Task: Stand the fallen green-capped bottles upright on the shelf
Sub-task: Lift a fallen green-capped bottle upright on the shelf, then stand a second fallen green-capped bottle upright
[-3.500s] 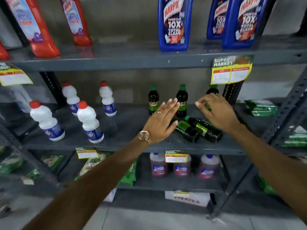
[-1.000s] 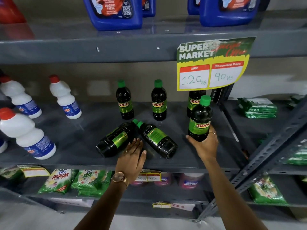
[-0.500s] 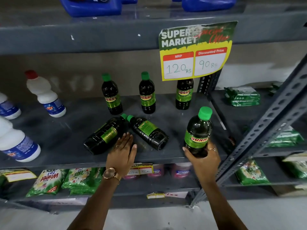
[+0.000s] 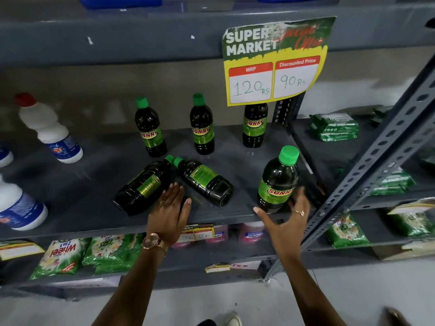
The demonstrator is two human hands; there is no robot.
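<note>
Grey shelf (image 4: pixel 70 208) has two bottles (image 4: pixel 141 187) lying flat. Left hand (image 4: pixel 169 212) is spread beside them; right hand (image 4: pixel 286 220) is open, fingers loose around an upright bottle (image 4: pixel 277 177).

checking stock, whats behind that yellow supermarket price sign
An upright green-labelled bottle stands behind the price sign. Its body and Sunny label show below the sign; its neck and cap are covered.

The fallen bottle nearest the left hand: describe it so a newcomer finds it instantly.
Start at the yellow price sign and drop to the grey shelf below. Two green-capped bottles lie there, caps meeting. It is the left fallen bottle, its base pointing front-left, beside the left hand.
</note>
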